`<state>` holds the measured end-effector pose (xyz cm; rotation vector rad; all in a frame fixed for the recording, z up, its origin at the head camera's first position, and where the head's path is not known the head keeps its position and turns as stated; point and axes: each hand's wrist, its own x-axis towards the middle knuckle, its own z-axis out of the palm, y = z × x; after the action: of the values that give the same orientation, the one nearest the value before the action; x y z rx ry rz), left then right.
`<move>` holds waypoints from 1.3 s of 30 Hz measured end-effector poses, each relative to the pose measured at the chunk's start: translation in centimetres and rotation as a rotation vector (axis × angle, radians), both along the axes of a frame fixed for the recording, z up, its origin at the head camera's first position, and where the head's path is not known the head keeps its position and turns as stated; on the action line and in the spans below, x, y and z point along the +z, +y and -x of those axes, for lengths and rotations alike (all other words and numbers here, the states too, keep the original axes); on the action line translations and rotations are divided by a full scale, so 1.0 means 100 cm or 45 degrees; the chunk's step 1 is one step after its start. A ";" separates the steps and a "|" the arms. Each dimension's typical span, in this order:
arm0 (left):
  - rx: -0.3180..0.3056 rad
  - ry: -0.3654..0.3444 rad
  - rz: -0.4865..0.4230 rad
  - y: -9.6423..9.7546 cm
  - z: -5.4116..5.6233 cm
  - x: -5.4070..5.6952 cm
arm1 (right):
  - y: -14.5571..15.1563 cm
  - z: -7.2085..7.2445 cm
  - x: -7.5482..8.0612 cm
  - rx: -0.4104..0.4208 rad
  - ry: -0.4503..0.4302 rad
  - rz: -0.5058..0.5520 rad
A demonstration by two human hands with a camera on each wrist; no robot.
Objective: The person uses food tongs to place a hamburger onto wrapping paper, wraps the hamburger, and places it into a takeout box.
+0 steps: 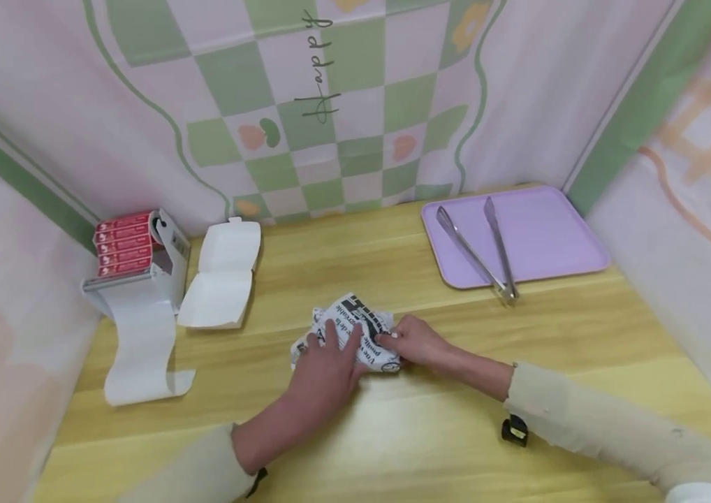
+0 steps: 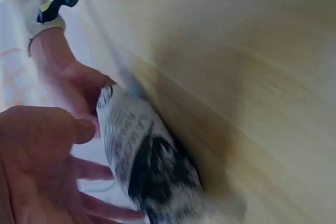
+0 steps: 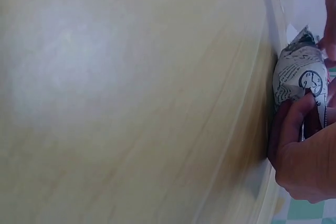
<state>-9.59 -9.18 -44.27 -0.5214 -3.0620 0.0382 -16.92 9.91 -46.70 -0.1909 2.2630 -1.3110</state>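
Note:
A bundle wrapped in newsprint-patterned paper (image 1: 355,318) lies on the wooden table in front of me; what it wraps is hidden. Across its near left part my left hand (image 1: 324,367) rests with fingers spread and fairly straight, as the left wrist view also shows beside the printed paper (image 2: 142,150). At the bundle's right end my right hand (image 1: 421,342) pinches the paper between thumb and curled fingers. In the right wrist view those fingers (image 3: 294,119) bend against the paper near a printed clock face.
An open white takeout box (image 1: 220,276) stands at the back left, beside a dispenser (image 1: 142,262) of red-printed labels with a white strip (image 1: 142,349) trailing onto the table. Metal tongs (image 1: 475,258) lie partly on a purple tray (image 1: 556,230) at the back right.

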 end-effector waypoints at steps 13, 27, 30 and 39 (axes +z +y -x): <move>0.095 -0.164 -0.145 0.011 0.019 -0.007 | 0.019 0.000 -0.003 0.390 0.275 -0.088; -0.045 -0.076 -0.193 -0.003 0.029 -0.020 | 0.025 0.028 0.031 0.441 0.578 -0.261; -0.121 -0.114 -0.213 -0.013 0.032 -0.021 | 0.017 0.041 0.040 0.475 0.736 -0.254; -0.136 -0.173 -0.425 -0.034 0.034 -0.022 | -0.003 0.042 0.028 0.831 0.695 -0.406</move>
<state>-12.95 -12.58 -46.49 -0.6847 -3.0649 -0.5209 -21.12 9.64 -43.86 -1.1732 2.4647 -0.5853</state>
